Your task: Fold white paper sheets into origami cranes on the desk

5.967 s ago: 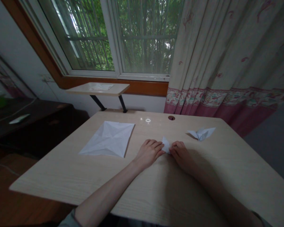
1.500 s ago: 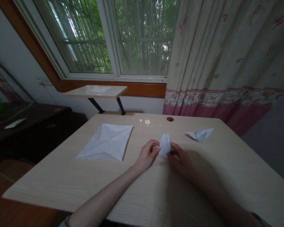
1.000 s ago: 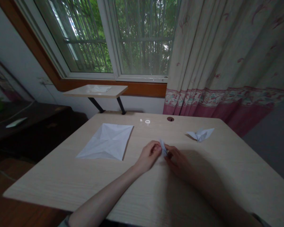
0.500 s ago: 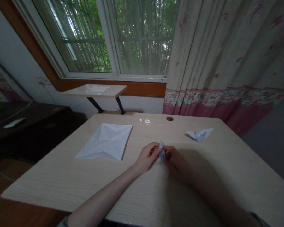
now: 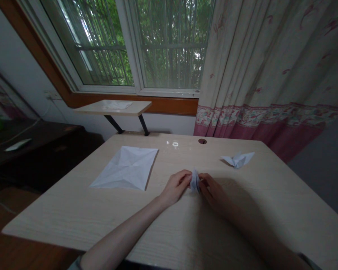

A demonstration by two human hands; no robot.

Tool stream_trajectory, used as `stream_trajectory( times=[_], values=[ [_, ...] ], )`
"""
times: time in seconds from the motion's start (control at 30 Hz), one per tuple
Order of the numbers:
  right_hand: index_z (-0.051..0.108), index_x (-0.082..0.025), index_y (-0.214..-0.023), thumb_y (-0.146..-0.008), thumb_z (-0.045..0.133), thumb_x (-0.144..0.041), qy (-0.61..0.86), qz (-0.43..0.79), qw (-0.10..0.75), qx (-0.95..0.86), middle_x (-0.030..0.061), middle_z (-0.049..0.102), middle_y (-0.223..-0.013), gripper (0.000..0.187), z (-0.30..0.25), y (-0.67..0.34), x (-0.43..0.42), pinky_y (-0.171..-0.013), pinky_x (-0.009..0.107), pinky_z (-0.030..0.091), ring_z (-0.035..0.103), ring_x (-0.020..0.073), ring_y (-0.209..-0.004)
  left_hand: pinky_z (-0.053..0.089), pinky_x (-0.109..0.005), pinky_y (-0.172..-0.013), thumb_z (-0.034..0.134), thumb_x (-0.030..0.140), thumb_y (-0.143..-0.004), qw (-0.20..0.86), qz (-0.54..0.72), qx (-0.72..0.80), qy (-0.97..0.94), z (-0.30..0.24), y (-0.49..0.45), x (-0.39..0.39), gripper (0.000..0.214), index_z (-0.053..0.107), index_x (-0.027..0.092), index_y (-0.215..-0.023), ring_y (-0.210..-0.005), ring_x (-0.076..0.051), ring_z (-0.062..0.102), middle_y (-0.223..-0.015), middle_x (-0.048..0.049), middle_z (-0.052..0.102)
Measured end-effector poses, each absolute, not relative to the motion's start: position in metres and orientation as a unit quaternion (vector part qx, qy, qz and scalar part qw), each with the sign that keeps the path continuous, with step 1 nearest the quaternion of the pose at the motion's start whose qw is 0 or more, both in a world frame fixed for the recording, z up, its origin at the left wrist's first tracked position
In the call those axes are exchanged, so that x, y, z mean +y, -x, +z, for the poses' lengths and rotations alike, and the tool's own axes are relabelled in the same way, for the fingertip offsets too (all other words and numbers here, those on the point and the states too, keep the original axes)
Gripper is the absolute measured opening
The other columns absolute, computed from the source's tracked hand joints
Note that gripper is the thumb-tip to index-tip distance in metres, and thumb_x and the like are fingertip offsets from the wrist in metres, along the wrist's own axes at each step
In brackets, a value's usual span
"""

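A small folded piece of white paper (image 5: 195, 181) stands upright on the light wooden table (image 5: 169, 225), near its middle. My left hand (image 5: 175, 186) pinches its left side with curled fingers. My right hand (image 5: 212, 190) pinches its right side, fingers also curled. Both hands rest low on the tabletop, almost touching each other. To the left lies a large creased white sheet (image 5: 125, 167), flat. A finished folded paper shape (image 5: 238, 159) sits at the far right of the table.
A round cable hole (image 5: 202, 141) and a small ring-like glint (image 5: 175, 144) lie near the table's far edge. A small shelf (image 5: 112, 107) juts out under the window. A dark cabinet (image 5: 30, 146) stands at the left. A curtain (image 5: 270, 67) hangs at the right.
Six seconds ago the paper lay pressed flat under both hands. It was then lifted and spread wider, and has since been squeezed narrow between the fingers, lower over the table.
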State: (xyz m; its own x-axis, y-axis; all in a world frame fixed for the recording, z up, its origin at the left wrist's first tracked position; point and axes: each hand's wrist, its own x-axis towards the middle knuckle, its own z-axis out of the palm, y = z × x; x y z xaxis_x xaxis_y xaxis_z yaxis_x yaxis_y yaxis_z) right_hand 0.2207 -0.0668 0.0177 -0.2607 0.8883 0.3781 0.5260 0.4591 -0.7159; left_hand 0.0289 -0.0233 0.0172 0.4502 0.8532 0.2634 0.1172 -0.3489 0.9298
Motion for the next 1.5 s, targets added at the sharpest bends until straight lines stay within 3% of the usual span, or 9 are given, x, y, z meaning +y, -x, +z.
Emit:
stream_trajectory(
  times=[0.2,0.37,0.53,0.73,0.83,1.0,1.2,1.5],
  values=[
    [0.057,-0.024,-0.102,-0.099,0.039,-0.027,0.498,0.227,0.389,-0.741,0.0077,0.072,-0.096,0.018,0.015,-0.221,-0.069,-0.079,0.034,0.053,0.068,0.0202,-0.084,0.047,-0.024,-0.065,0.055,0.042,-0.096,0.486,0.399,0.342,-0.698,0.011,-0.029,-0.025,0.028,0.064,0.016,-0.097,-0.070,-0.015,0.061,-0.079,-0.0034,0.066],
    [0.057,-0.024,-0.089,-0.093,0.046,-0.026,0.532,0.222,0.375,-0.726,0.0049,0.070,-0.083,0.012,0.014,-0.222,-0.070,-0.067,0.030,0.050,0.065,0.0185,-0.072,0.045,-0.022,-0.062,0.058,0.032,-0.090,0.436,0.383,0.349,-0.736,0.012,-0.030,-0.027,0.017,0.065,0.016,-0.089,-0.070,-0.015,0.058,-0.077,-0.0029,0.064],
    [0.052,-0.024,-0.076,-0.091,0.046,-0.032,0.544,0.218,0.387,-0.712,0.0035,0.066,-0.072,0.017,0.014,-0.221,-0.069,-0.061,0.029,0.046,0.060,0.0177,-0.063,0.041,-0.020,-0.058,0.058,0.029,-0.087,0.413,0.382,0.351,-0.749,0.014,-0.031,-0.029,0.014,0.062,0.017,-0.081,-0.067,-0.013,0.052,-0.073,-0.0005,0.057],
    [0.043,-0.026,-0.070,-0.086,0.049,-0.034,0.556,0.254,0.405,-0.680,0.0004,0.059,-0.060,0.019,0.021,-0.218,-0.069,-0.049,0.027,0.039,0.052,0.0155,-0.050,0.039,-0.021,-0.057,0.058,0.025,-0.078,0.463,0.386,0.376,-0.703,0.016,-0.032,-0.027,0.009,0.058,0.017,-0.074,-0.063,-0.013,0.051,-0.067,0.0016,0.055],
    [0.043,-0.026,-0.069,-0.083,0.053,-0.034,0.560,0.270,0.405,-0.670,0.0001,0.059,-0.058,0.019,0.023,-0.219,-0.068,-0.048,0.027,0.038,0.053,0.0166,-0.051,0.040,-0.022,-0.058,0.057,0.022,-0.070,0.510,0.388,0.380,-0.667,0.015,-0.033,-0.025,0.007,0.059,0.016,-0.074,-0.063,-0.013,0.053,-0.068,0.0017,0.056],
    [0.058,-0.023,-0.076,-0.080,0.051,-0.027,0.525,0.311,0.419,-0.672,0.0026,0.065,-0.068,0.009,0.022,-0.223,-0.066,-0.058,0.030,0.044,0.060,0.0195,-0.063,0.039,-0.022,-0.060,0.055,0.020,-0.064,0.556,0.406,0.362,-0.629,0.013,-0.032,-0.021,0.004,0.056,0.017,-0.068,-0.063,-0.013,0.051,-0.065,0.0029,0.053],
    [0.066,-0.025,-0.081,-0.075,0.053,-0.024,0.504,0.356,0.421,-0.665,0.0030,0.070,-0.078,0.014,0.019,-0.228,-0.062,-0.066,0.031,0.047,0.064,0.0214,-0.073,0.044,-0.025,-0.061,0.058,0.027,-0.069,0.592,0.400,0.369,-0.595,0.007,-0.031,-0.018,0.010,0.057,0.017,-0.067,-0.066,-0.016,0.057,-0.069,-0.0003,0.059],
    [0.067,-0.026,-0.079,-0.086,0.058,-0.041,0.525,0.376,0.425,-0.634,0.0011,0.069,-0.077,0.019,0.009,-0.229,-0.060,-0.069,0.031,0.048,0.063,0.0210,-0.073,0.046,-0.028,-0.056,0.059,0.055,-0.082,0.588,0.419,0.390,-0.571,-0.003,-0.033,-0.014,0.043,0.061,0.015,-0.067,-0.058,-0.017,0.057,-0.062,-0.0020,0.060]
  ],
)
